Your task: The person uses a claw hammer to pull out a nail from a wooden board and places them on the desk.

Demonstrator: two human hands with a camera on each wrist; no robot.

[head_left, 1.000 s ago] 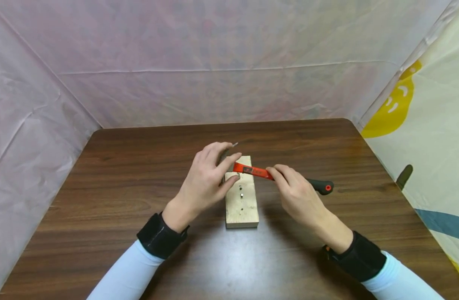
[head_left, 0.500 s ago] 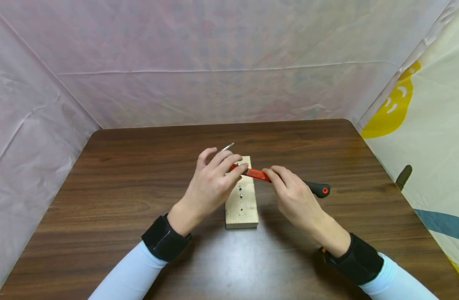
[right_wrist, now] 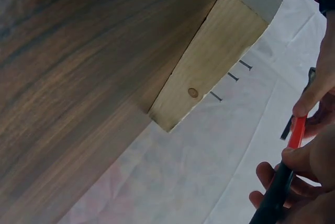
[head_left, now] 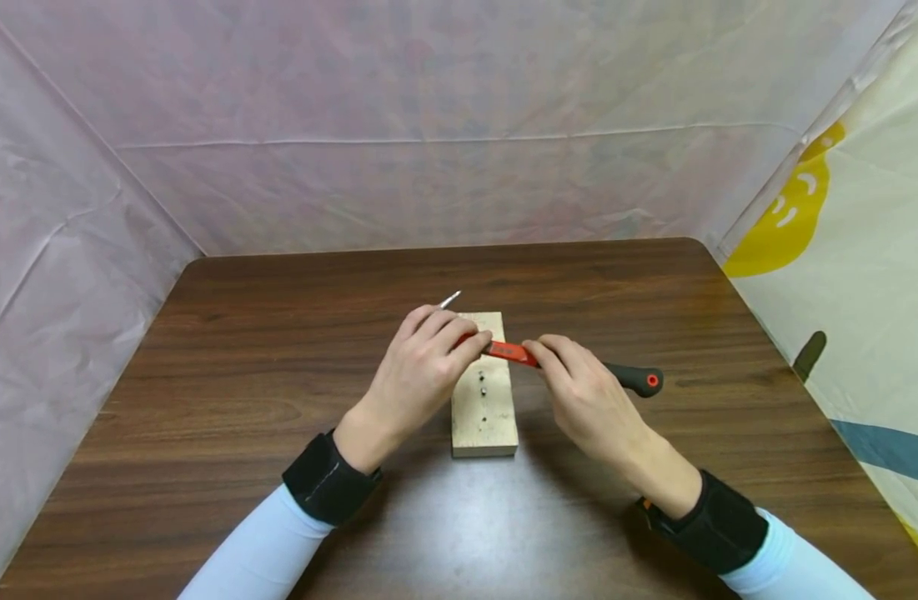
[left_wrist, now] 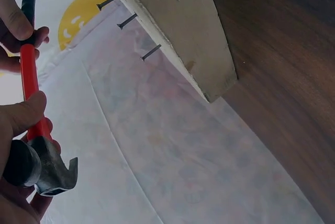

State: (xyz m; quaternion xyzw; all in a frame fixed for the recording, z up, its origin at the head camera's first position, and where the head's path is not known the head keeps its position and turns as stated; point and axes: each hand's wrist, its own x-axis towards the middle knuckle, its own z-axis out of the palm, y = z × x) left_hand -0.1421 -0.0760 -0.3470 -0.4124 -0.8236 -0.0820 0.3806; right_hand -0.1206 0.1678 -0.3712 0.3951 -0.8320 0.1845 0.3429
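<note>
A claw hammer (head_left: 511, 352) with a red shaft and black grip is held level over a pale wooden block (head_left: 484, 433). My left hand (head_left: 421, 362) grips the red shaft just below the steel head (left_wrist: 49, 169), thumb on one side and fingers on the other. Only the claw's tip (head_left: 449, 299) shows beyond that hand in the head view. With thumb and fingers, my right hand (head_left: 597, 400) holds the hammer where red shaft meets black grip. Three nails (left_wrist: 127, 20) stand upright from the block's top, seen side-on in both wrist views.
The block rests on a dark brown wooden table (head_left: 278, 333). Pale cloth (head_left: 459, 125) hangs behind and to the left. On the right, another cloth (head_left: 871, 333) carries a yellow figure. Each wrist wears a black band (head_left: 331, 479).
My left hand's spread fingers have closed round the hammer's shaft beside its head. The claw tip has shifted left and turned with it. My right hand has barely moved.
</note>
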